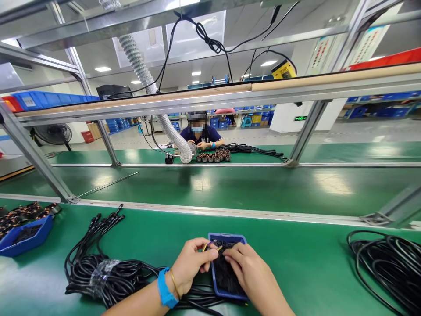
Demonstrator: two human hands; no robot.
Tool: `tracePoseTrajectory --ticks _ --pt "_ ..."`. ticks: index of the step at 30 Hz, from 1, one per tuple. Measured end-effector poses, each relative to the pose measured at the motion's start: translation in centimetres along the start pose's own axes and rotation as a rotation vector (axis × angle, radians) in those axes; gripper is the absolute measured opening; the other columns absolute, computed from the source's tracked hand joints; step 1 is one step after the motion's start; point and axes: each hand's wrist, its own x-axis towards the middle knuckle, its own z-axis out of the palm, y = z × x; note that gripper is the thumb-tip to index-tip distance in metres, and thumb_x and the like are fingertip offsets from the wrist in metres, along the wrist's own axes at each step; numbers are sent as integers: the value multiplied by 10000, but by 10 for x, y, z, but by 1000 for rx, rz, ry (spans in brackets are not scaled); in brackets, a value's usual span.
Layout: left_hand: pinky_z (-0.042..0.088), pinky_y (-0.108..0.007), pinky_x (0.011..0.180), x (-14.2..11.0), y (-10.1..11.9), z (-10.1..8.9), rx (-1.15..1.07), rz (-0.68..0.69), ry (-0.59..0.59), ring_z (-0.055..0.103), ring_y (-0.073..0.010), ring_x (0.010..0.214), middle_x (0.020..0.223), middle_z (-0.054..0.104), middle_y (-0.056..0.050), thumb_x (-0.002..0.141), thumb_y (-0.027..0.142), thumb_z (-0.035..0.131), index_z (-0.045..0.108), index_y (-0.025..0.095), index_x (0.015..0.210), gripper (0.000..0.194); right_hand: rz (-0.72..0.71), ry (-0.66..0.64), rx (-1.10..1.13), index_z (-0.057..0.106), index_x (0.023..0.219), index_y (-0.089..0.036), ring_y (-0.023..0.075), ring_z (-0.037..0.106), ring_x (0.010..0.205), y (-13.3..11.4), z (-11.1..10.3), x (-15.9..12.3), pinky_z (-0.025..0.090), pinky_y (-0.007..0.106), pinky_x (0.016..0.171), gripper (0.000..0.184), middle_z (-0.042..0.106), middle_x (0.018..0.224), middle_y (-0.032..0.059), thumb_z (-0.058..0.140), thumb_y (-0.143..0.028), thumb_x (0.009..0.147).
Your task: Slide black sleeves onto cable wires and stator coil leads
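Note:
My left hand is closed in a pinch on thin wires with yellow and purple colouring, just over the edge of a small blue bin. Small black pieces fill the bin; what kind they are is too small to tell. Over the bin's right side, my right hand has its thumb and fingers drawn together close to the wires. Whatever lies between those fingertips is hidden. Black cables run beneath my left wrist, which wears a blue band.
A taped bundle of black cables lies at left, a loose coil at right. Another blue bin sits far left beside copper-wound parts. A metal frame rail crosses behind. Across the bench sits a co-worker.

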Motion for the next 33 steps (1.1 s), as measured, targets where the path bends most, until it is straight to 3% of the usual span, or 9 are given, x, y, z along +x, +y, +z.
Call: tracePoseTrajectory --ticks 2,6,15,27,33 --pt "234 -229 479 -2 2 1 26 -12 3 361 -71 466 492 442 80 634 525 824 638 156 772 435 -7 98 164 747 965 -246 209 690 796 -6 0 -3 566 314 725 291 703 881 55 458 -238 1003" --pt "276 -237 523 -6 4 4 47 -21 -3 405 -95 531 541 484 50 654 493 764 594 172 716 369 -23 304 412 722 958 -244 182 704 813 -18 -7 -7 566 266 744 216 715 907 51 513 -278 1004" --pt "232 -250 539 -13 8 6 95 -1 -46 314 -93 562 585 387 72 661 405 663 508 192 689 264 -126 480 358 713 1076 -251 155 699 790 -20 -12 -9 570 241 745 191 693 896 40 565 -176 981" --pt "260 -248 549 -13 6 6 84 17 -67 337 -95 575 613 421 62 656 393 699 531 182 699 273 -197 410 275 683 1105 -243 132 707 789 -14 -14 -12 575 203 748 198 669 914 38 550 -156 987" --pt "295 -243 567 -12 0 4 58 -3 -51 378 -96 579 623 468 53 627 494 784 563 169 734 408 -131 396 413 747 998 -257 139 723 751 -23 -9 -8 581 193 708 195 716 856 32 555 -226 984"
